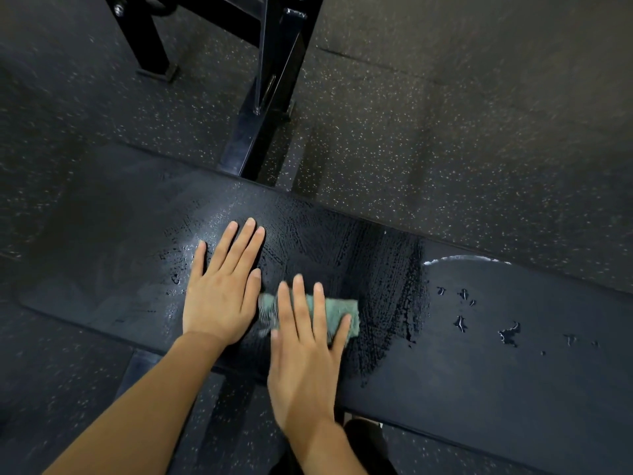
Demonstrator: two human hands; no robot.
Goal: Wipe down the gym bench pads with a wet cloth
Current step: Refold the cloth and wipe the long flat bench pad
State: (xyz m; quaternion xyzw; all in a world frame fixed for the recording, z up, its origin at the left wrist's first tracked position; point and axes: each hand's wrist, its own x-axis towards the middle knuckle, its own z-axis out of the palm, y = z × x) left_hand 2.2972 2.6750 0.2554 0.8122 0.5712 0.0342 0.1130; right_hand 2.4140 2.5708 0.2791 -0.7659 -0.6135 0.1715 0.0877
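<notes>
One cloth (344, 313), green, bunched flat on pad (513, 365), near front edge, about mid-length. Pinned under right hand (305, 354): palm down, fingers straight and slightly spread, pressing rather than gripping; cloth edges out past the fingers on both sides. Left hand (222, 296) just beside, to the left, flat on bare pad, fingers straight and close together, holding nothing; thumb close to cloth's left corner, contact not resolvable. Wet streaks (387, 286) around and right of cloth, fine parallel lines ending in a curved border. Further right, scattered droplets (479, 320) on duller surface, plus a pale arc (466, 258) near far edge. Pad black, laid left to right across view. Beyond far edge, black steel frame (270, 97) upright on speckled dark floor (445, 132).
</notes>
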